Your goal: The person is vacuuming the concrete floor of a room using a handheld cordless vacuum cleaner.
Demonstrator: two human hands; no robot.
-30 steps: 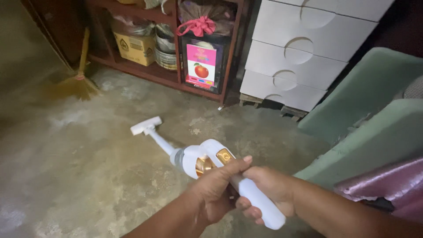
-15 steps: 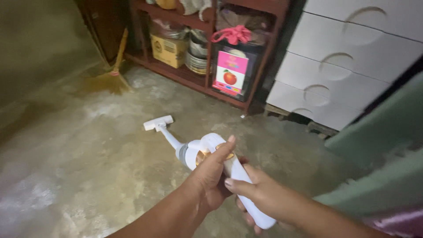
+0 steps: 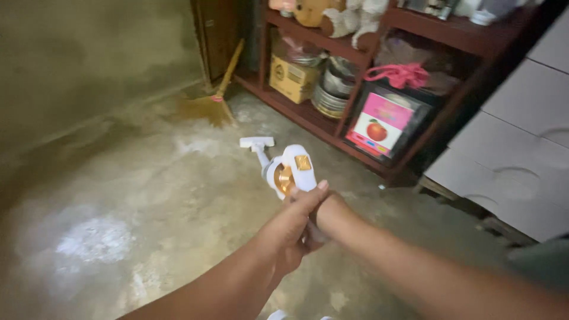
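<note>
A white handheld vacuum cleaner (image 3: 291, 170) with a gold-orange middle part points away from me. Its thin tube ends in a flat white nozzle (image 3: 256, 142) resting on the concrete floor. My left hand (image 3: 294, 228) comes in from the lower left and wraps around the rear of the vacuum, thumb pointing up. My right hand (image 3: 329, 214) reaches in from the right. It holds the handle just behind the body, and its fingers are mostly hidden by my left hand.
A straw broom (image 3: 214, 102) leans in the corner. A dark wooden shelf (image 3: 308, 118) holds a cardboard box (image 3: 292, 78), stacked metal pots (image 3: 333, 92) and a pink box (image 3: 382, 123). White drawers (image 3: 521, 160) stand at the right. Pale dusty patches (image 3: 95, 240) mark the floor.
The view has swung left and up toward the shelf. Both hands and the vacuum now sit higher, and the white handle that showed below my right hand is hidden.
</note>
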